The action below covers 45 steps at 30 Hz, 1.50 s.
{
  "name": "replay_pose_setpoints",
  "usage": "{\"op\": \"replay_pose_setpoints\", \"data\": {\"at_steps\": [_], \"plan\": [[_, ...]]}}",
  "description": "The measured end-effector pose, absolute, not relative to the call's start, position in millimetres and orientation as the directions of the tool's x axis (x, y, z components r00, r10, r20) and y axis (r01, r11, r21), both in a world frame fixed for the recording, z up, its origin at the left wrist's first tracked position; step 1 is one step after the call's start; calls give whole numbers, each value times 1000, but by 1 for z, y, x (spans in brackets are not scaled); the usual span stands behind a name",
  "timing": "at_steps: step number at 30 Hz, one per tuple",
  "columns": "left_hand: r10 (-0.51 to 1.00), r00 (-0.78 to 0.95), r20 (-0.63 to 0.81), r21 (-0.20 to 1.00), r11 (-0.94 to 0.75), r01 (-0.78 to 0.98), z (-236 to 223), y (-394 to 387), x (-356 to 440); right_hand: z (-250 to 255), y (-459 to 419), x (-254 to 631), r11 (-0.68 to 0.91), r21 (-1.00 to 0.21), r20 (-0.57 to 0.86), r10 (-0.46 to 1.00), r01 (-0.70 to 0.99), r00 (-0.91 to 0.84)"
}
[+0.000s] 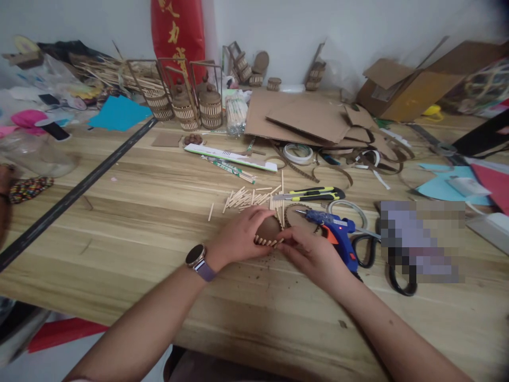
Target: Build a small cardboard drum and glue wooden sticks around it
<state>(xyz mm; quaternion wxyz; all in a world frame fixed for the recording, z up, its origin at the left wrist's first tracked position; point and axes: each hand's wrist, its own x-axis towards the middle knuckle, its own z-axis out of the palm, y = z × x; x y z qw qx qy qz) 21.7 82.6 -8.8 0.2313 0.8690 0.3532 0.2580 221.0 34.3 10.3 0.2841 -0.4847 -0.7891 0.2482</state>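
Observation:
My left hand [248, 231] curls its thumb and fingers around a round cardboard disc [268, 229] whose rim carries short wooden sticks. At the disc's near right edge, my right hand [308, 252] pinches a small wooden stick [280, 241] against the rim. Just beyond my right hand lies a blue glue gun [338, 231] with a small red light showing. Beneath its nozzle rests a second round cardboard disc [296, 216] with a notched edge. Several cut wooden sticks [246, 198] are scattered past my left hand, beside a yellow-and-black utility knife [314, 194].
Finished small stick baskets [186, 112] with tall handles stand at the back left. Cardboard sheets [298, 116] and a roll of white tape [297, 153] lie behind. Scissors handles [402, 278] are at right, partly under a blurred area. Another person's arm [5, 196] appears far left.

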Motion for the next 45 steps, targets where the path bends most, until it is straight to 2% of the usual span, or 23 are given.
{"op": "replay_pose_setpoints", "data": {"at_steps": [16,27,45], "plan": [[730,620,287,591,-644,486,-8,82,21,6,37,220,523,-596,280,846,609,-453],[714,628,310,584,-664,467,-10,83,22,3,40,221,671,-377,391,740,638,-548],[700,642,313,592,-672,445,-10,84,23,-7,42,223,704,-249,432,695,665,-574]]}}
